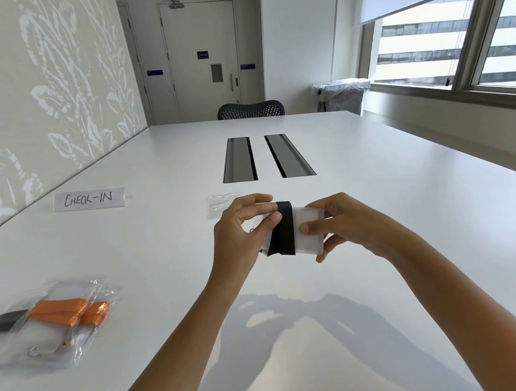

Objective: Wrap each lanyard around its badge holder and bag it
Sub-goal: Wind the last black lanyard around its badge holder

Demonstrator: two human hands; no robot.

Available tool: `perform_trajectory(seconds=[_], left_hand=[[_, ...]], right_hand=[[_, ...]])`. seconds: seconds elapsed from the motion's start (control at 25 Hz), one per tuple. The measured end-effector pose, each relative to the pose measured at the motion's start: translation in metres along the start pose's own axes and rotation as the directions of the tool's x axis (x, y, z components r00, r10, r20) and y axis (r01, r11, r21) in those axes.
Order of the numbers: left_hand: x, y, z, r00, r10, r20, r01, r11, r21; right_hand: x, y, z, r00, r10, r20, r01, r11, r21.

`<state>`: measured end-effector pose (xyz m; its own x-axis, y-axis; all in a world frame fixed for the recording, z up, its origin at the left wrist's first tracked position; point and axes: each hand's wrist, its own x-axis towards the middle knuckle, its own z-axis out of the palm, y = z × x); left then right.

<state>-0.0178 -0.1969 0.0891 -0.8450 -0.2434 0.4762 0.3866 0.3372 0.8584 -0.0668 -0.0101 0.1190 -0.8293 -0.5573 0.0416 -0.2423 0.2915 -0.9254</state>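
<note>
Badge holder (309, 233), clear and whitish, is held up just above the white worktop (398, 196) between both hands, near the middle of the view, with a black lanyard (284, 229) banded around it.

On the worktop just behind the hands lies an empty clear bag (218, 204), flat and partly hidden by the left fingers. Well off to the left sits a small heap of filled bags (53, 324); two show orange lanyards and one a black one, and a metal hook pokes out at the near side. Farther back on the left stands a folded card sign (90, 199) lettered CHECK-IN. Two dark cable slots (239, 161) run lengthwise down the middle of the worktop, and a black mesh chair (250, 110) stands at its far end.

The left hand (238, 234) is curled round the holder's left end, thumb tip and index tip laid against the lanyard's edge. The right hand (347, 224) pinches the right end, thumb on the facing side and fingers curled beneath.

The holder's long axis runs left to right, its face turned up towards the camera. The lanyard crosses it the short way, left of centre.
</note>
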Motion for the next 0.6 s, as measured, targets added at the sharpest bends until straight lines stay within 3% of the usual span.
perform_trajectory(seconds=[0.28,0.6], left_hand=[[-0.0030,0.0002,-0.0004,0.992,0.050,-0.112,-0.031,0.987,0.159],[-0.0056,0.0007,-0.0020,0.992,0.103,-0.071,-0.091,0.983,0.156]], right_hand=[[-0.0015,-0.0010,-0.0016,0.995,-0.017,0.095,0.013,0.999,0.038],[-0.0032,-0.0041,-0.0024,0.990,-0.036,0.137,0.039,0.999,-0.023]])
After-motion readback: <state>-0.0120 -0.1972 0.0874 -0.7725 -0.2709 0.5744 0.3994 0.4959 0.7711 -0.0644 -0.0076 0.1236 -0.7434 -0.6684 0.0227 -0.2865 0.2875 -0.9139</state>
